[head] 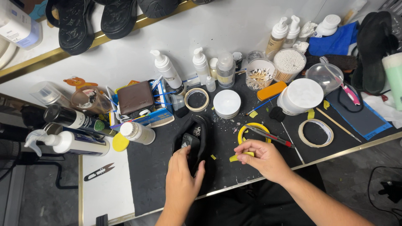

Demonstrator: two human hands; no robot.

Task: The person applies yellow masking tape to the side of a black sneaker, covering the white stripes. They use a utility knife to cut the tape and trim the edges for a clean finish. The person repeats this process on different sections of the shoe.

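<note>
The black shoe [194, 142] lies on the dark mat [146, 167] near the front edge of the counter [104, 188], toe pointing away from you. Your left hand [181, 178] is closed over its near end, fingers wrapped around the heel side. Just to its right, your right hand [261, 158] pinches a short strip of yellow tape [234, 157] between thumb and fingertips, the rest of the fingers curled. Directly behind that hand sits the yellow tape roll [253, 127] with a red-handled tool [270, 136] lying across it. Farther right rests a paler tape ring [315, 132], and behind them stand a white lidded jar [227, 103] and several pump bottles [167, 70].
</note>
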